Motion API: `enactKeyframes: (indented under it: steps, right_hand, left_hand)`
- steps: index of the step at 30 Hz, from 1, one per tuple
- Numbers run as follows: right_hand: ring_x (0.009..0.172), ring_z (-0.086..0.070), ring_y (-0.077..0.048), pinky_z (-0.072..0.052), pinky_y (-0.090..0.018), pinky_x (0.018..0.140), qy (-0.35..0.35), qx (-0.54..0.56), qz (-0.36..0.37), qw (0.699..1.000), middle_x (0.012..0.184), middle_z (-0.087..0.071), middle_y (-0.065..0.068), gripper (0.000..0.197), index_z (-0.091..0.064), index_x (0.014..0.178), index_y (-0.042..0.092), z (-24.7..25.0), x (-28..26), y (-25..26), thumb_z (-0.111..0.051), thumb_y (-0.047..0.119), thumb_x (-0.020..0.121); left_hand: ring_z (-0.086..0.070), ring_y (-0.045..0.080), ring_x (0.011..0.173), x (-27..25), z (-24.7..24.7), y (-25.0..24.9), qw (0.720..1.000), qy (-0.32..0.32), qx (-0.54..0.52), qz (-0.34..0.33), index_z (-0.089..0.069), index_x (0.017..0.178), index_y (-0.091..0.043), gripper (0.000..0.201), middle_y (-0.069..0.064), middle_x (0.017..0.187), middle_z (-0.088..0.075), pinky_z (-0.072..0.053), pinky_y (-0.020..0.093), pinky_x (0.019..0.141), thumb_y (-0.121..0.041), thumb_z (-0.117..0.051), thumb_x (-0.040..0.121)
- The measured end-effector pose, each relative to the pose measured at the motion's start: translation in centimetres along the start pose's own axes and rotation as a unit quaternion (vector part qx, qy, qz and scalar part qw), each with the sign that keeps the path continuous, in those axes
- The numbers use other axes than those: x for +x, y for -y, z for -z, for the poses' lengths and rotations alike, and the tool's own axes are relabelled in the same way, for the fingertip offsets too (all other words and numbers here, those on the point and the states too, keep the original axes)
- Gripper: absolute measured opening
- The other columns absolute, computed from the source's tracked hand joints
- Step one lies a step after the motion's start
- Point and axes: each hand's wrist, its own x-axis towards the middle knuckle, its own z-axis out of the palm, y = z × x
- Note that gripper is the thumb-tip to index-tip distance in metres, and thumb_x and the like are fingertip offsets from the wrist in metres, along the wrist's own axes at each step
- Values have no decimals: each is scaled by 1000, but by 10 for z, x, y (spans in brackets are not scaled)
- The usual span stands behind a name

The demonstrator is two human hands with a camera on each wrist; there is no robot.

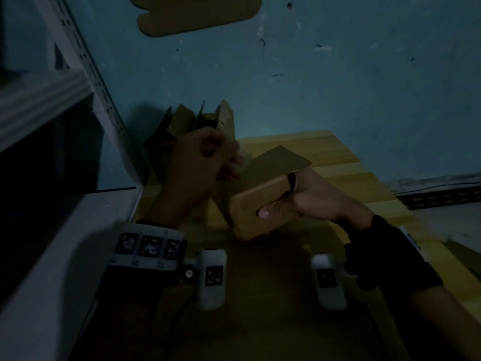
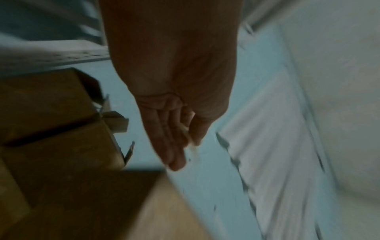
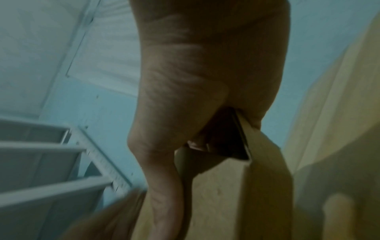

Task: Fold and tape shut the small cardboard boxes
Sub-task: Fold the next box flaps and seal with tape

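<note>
Right hand (image 1: pixel 307 201): at 4 o'clock from frame centre in the head view, thumb and fingers wrapped round the small cardboard box (image 1: pixel 263 204); thumb on the near face, a dark-tipped finger over the top edge.
Small cardboard box: held above the yellow bench (image 1: pixel 364 183), one flap (image 1: pixel 283 158) raised toward 12 o'clock.
Left hand (image 1: pixel 200 162): at 10 o'clock from the box, blurred; in the left wrist view the fingers lie fairly straight with the thumb closed against them on a pale strip (image 2: pixel 186 131), perhaps tape. I cannot tell if it touches the flap.
Behind the left hand: an unfolded box (image 1: pixel 187 121) with flaps upright, at 12 o'clock from it, partly covered by the hand.
Top edge, 12 o'clock: a flat cardboard blank (image 1: pixel 197 14) on the blue surface (image 1: pixel 338 87), cut off by the frame.
Left side, 9 o'clock: a white metal rack (image 1: pixel 86 63) with a slotted upright, close beside the bench.
Hard to read: all views are dim; both wrist views are smeared, and the right wrist view shows only the palm (image 3: pixel 195 81) and the box edge (image 3: pixel 265 162).
</note>
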Motion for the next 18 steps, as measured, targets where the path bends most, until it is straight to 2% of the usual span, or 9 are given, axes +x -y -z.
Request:
enactKeyframes:
  steps: [3, 7, 8, 10, 11, 13, 14, 16, 18]
  right_hand:
    - [78, -68, 9, -46, -6, 60, -28, 17, 0, 999, 81, -75, 24, 26, -72, 92, 26, 11, -5, 0, -87, 11, 76]
    - [71, -70, 3, -47, -10, 55, -91, 69, -12, 993, 78, -77, 16, 20, -73, 91, 20, 20, -9, -2, -86, 13, 77]
    - [73, -71, -1, -48, -14, 58, -105, 76, -17, 991, 81, -78, 12, 20, -74, 92, 20, 21, -9, -3, -86, 18, 77]
    - [73, -70, -10, -47, -23, 60, -138, 82, -21, 987, 81, -77, 5, 18, -74, 90, 21, 23, -10, -4, -85, 27, 77]
    - [72, -70, -14, -45, -25, 61, -153, 88, -21, 984, 79, -76, 5, 18, -74, 89, 21, 23, -10, -4, -84, 30, 77]
    - [83, -71, -34, -45, -33, 69, -174, 103, -23, 979, 91, -78, -3, 34, -76, 98, 16, 25, -8, -9, -86, 38, 75]
    - [89, -70, -43, -44, -39, 72, -178, 109, -25, 978, 99, -77, -13, 45, -75, 104, 13, 25, -7, -13, -86, 43, 73]
    - [87, -68, -45, -42, -43, 74, -179, 117, -23, 977, 111, -68, -29, 58, -72, 109, 8, 25, -5, -16, -86, 49, 70]
    - [86, -65, -49, -43, -44, 74, -177, 125, -27, 976, 115, -62, -36, 64, -70, 109, 5, 24, -3, -17, -86, 51, 68]
  left_hand:
    - [-70, 16, 93, 6, 26, 9, 998, -53, -13, 43, -67, 113, -6, 20, 6, 105, -71, -58, 23, 74, -15, -60, 96]
    - [-67, 6, 94, 0, 41, 24, 996, -55, 2, 65, -64, 120, -14, 28, -3, 105, -68, -57, 16, 75, -6, -64, 92]
    - [-68, 7, 94, -2, 43, 30, 996, -56, 18, 68, -66, 119, -13, 30, -2, 104, -70, -58, 19, 78, -7, -68, 89]
    - [-72, 19, 92, -3, 45, 40, 992, -66, 42, 98, -72, 109, -7, 28, 7, 99, -74, -60, 37, 84, -11, -78, 81]
    - [-72, 26, 87, -4, 46, 46, 989, -72, 60, 115, -75, 99, -6, 23, 12, 93, -74, -60, 46, 84, -10, -81, 77]
    - [-71, 31, 73, -4, 44, 56, 981, -75, 126, 127, -76, 77, -6, 15, 14, 75, -72, -60, 49, 75, -14, -87, 73]
    - [-69, 29, 67, -6, 42, 58, 975, -68, 165, 132, -75, 69, -6, 24, 13, 66, -71, -61, 46, 69, -25, -89, 70]
    - [-64, 23, 59, -8, 40, 64, 959, -47, 225, 165, -72, 62, -5, 43, 8, 57, -66, -54, 32, 57, -44, -89, 66]
    - [-55, 10, 59, -12, 38, 71, 951, -21, 233, 200, -71, 70, -14, 31, -3, 61, -60, -41, 19, 51, -40, -87, 70]
